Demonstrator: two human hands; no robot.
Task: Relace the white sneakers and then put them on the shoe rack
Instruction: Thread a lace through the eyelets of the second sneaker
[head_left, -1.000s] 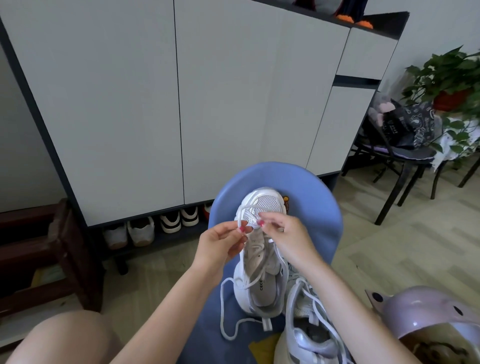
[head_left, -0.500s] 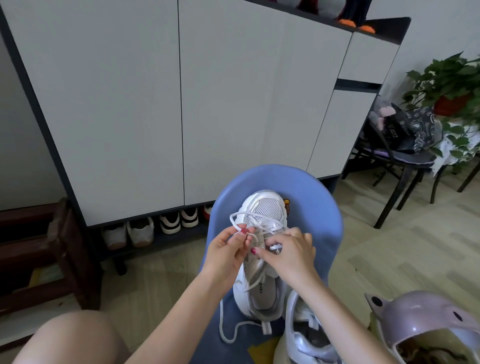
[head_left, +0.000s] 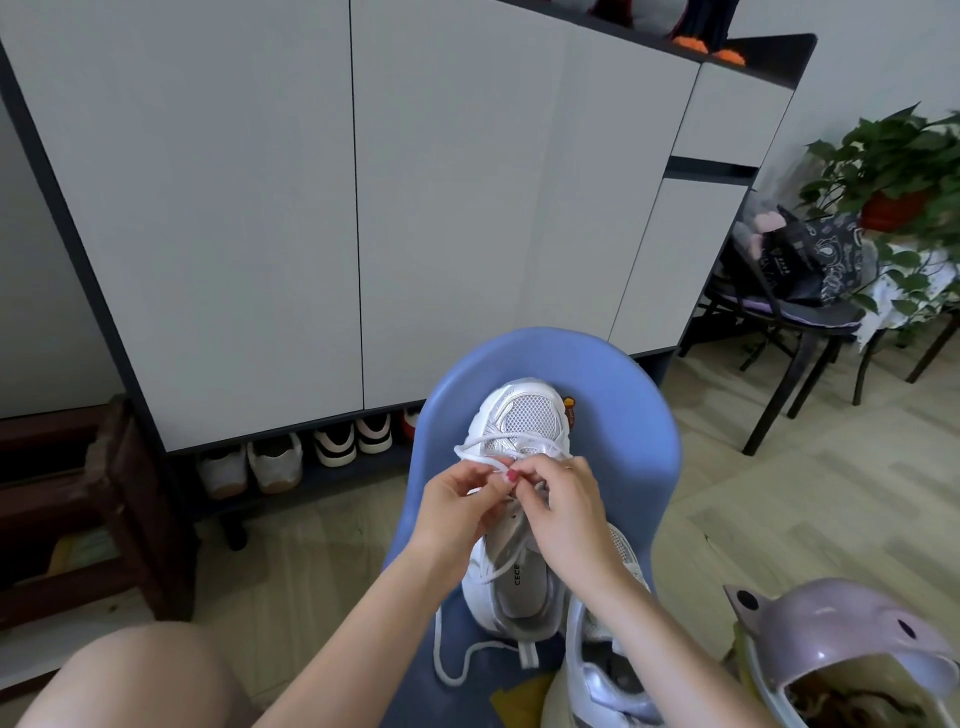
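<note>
A: Where is the sneaker (head_left: 519, 499) lying?

B: It is lying at the centre of the frame on a blue chair (head_left: 634, 441), toe pointing toward the top of the frame, opening toward the bottom.

A: What are the hands doing?

B: They are meeting over the front of the sneaker. The left hand (head_left: 457, 506) is curling its fingers and pinching the lace (head_left: 483, 448) between thumb and fingertip. The right hand (head_left: 569, 512) is curling beside it, touching it, and is pinching the same lace.

A: How is the lace running?

B: It is looping across the mesh toe just above the fingers, and a loose end is trailing down the left side of the sneaker onto the seat, lower centre.

A: And the second sneaker (head_left: 602, 675)?

B: It is sitting at the bottom of the frame, right of centre, just beside the first one and partly under the right forearm.

A: Where is the rack (head_left: 322, 475)?

B: It is showing as the open shelf under the cabinet (head_left: 311, 208), left of the chair, with pairs of shoes (head_left: 275, 462) standing on it.
</note>
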